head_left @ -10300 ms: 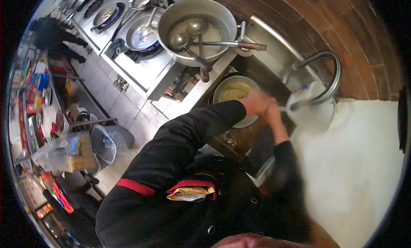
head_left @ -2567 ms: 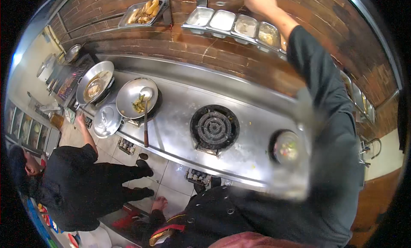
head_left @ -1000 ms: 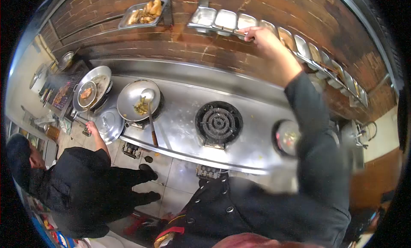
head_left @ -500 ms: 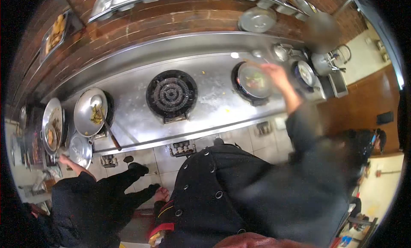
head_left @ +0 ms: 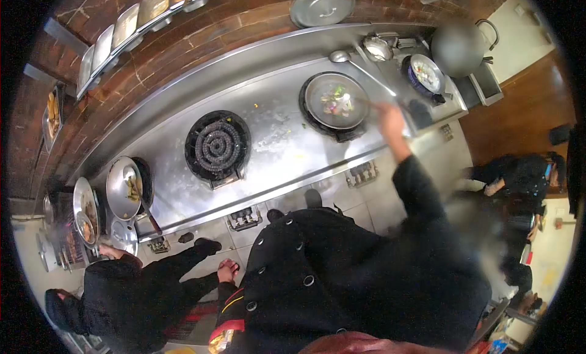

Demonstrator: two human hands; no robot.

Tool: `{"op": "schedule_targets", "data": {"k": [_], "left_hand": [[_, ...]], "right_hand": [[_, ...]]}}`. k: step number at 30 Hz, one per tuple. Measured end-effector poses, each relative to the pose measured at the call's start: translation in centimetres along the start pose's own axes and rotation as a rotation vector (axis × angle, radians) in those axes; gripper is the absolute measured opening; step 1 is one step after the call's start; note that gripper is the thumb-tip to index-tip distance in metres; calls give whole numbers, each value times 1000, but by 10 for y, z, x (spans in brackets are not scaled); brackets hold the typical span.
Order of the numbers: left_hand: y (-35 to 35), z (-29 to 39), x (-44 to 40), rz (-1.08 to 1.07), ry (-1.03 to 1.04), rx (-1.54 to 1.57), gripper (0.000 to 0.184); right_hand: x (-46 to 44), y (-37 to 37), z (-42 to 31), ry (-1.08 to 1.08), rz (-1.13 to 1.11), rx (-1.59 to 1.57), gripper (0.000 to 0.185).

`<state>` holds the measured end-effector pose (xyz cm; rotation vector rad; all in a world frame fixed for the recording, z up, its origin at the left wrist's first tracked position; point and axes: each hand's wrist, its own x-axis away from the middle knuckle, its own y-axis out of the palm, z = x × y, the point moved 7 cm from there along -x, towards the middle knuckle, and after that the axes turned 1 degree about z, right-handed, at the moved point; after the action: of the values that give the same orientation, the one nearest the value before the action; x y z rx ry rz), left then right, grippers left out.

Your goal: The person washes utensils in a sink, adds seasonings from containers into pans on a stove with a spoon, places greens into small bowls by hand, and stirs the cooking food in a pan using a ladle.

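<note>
My right hand (head_left: 390, 123) is closed on a brown-handled utensil (head_left: 367, 102), blurred, which points left over the rim of a round pan (head_left: 318, 113). Chopped vegetables (head_left: 337, 101) in green, white and reddish tones lie in that pan, which sits on a burner. Beyond my hand a steel ladle (head_left: 339, 56) rests on the stove top, its long handle slanting toward the hand. My left hand (head_left: 227, 271) hangs low by my left side, fingers curled in, with no object showing in it.
A bare burner (head_left: 217, 145) is left of the pan. Farther left stand a wok (head_left: 124, 198) with food and a spatula, and a co-worker (head_left: 122, 299) gripping a pan. Rightward are a small pan (head_left: 427, 73) and a sink (head_left: 485, 84). Another person (head_left: 513, 177) is behind.
My view has shifted, so the stove appears moved. My right hand has come from over the pan's far right edge to its near right side. The utensil now dips toward the food.
</note>
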<state>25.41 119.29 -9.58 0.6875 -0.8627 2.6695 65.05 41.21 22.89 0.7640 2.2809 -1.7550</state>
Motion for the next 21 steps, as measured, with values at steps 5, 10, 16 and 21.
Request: {"op": "schedule_targets", "data": {"k": [5, 10, 16, 21], "left_hand": [[27, 32, 24, 288, -381, 554, 17], [73, 39, 49, 198, -507, 722, 17], [117, 39, 55, -60, -231, 643, 19], [119, 57, 57, 251, 126, -599, 24]], "right_hand": [[0, 13, 26, -41, 49, -89, 19], [-1, 25, 46, -76, 1, -92, 18], [-2, 33, 57, -143, -9, -105, 16], [-2, 33, 59, -155, -20, -121, 18]]}}
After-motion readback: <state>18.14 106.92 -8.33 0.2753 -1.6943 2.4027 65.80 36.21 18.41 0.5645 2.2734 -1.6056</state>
